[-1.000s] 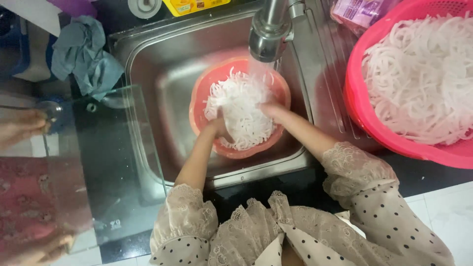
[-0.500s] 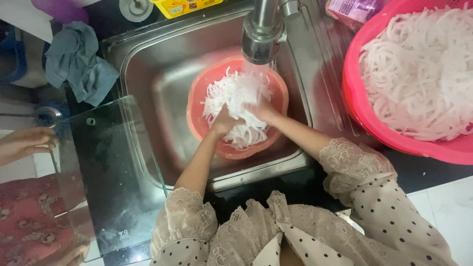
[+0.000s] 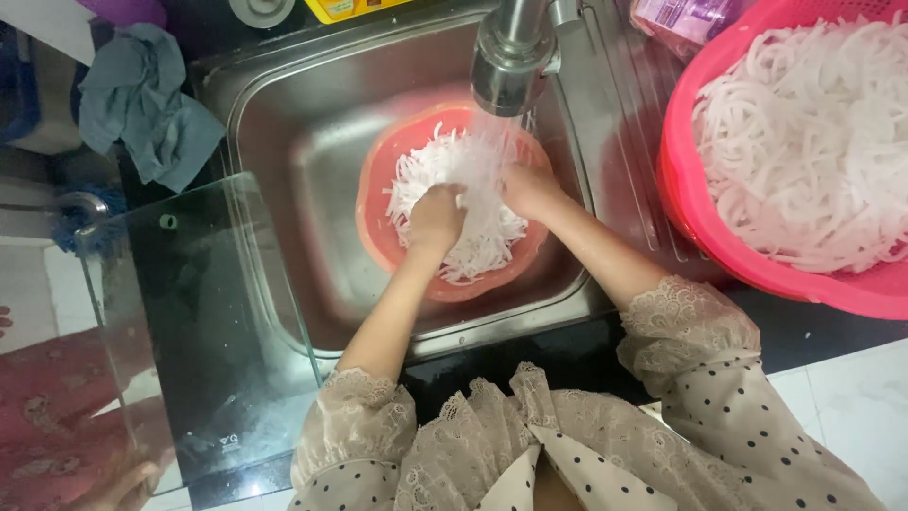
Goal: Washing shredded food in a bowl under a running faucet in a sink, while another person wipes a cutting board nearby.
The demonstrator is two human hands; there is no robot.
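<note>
A round red bowl sits in the steel sink, full of white shredded strips. Both my hands are down in the strips. My left hand is curled over a clump at the bowl's middle. My right hand presses into the strips just right of it, under the tap. Water runs from the tap onto the strips between my hands. My fingertips are buried, so the grip is partly hidden.
A large pink basket heaped with white strips stands on the counter at right. A grey cloth lies left of the sink. A glass sheet covers the sink's left edge. A yellow object sits behind the sink.
My hands have moved up from the bowl's near rim into the middle of the strips, closer under the running tap, and have closed on the strips.
</note>
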